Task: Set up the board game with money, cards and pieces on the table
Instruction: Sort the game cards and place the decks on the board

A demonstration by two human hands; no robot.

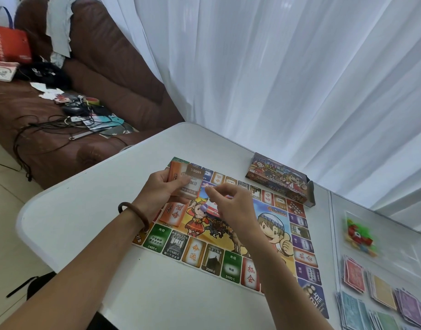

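Observation:
A colourful game board (228, 236) lies flat on the white table (85, 210). My left hand (160, 191) grips a stack of brown and orange cards (184, 181) above the board's far left corner. My right hand (230, 206) hovers over the board's middle with thumb and fingertips drawn together; what it pinches, if anything, I cannot make out. An orange card pile (175, 214) rests on the board under my left hand. Piles of play money (380, 296) in red, yellow, purple, blue and green lie at the right. A clear bag of small pieces (358, 234) sits beyond them.
The game's open box (279, 179) stands at the table's far side by the white curtain (276, 67). A brown sofa (85, 103) on the left is strewn with cables, a red bag (9, 45) and small items. A seam (332, 222) splits the tabletop at the right.

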